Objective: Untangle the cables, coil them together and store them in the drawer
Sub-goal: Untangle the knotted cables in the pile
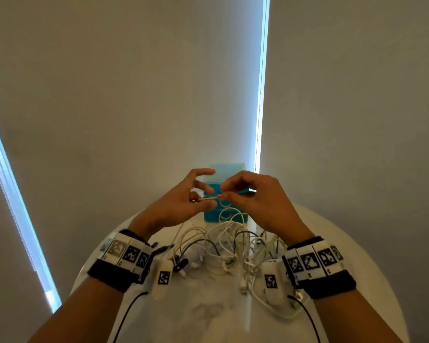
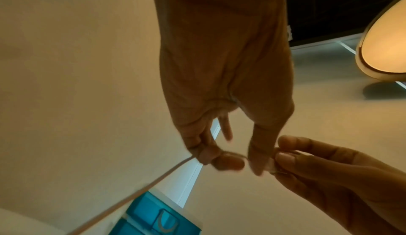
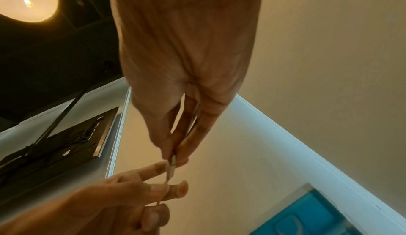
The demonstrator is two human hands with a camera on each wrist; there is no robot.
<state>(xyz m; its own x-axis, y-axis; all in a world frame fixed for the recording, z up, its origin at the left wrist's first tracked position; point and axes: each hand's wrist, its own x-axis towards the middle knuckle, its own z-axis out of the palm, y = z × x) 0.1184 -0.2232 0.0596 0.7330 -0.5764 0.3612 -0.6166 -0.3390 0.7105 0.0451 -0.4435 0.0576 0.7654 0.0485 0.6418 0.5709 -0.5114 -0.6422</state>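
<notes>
I've got one thin white cable (image 1: 209, 199) raised above the cable pile (image 1: 229, 246). Left hand (image 1: 183, 201) pinches the cord w/ thumb and fingers; right hand (image 1: 252, 196) pinches its connector end (small pale plug, clearest in right wrist view). Pile itself is mostly white cords, a few black, tangled on the bench (image 1: 208, 313), just in front of the blue drawer unit (image 1: 229, 169).

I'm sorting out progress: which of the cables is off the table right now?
The pale cable pinched between left hand and right hand, before the blue drawer unit; the others lie tangled on the table.
</notes>
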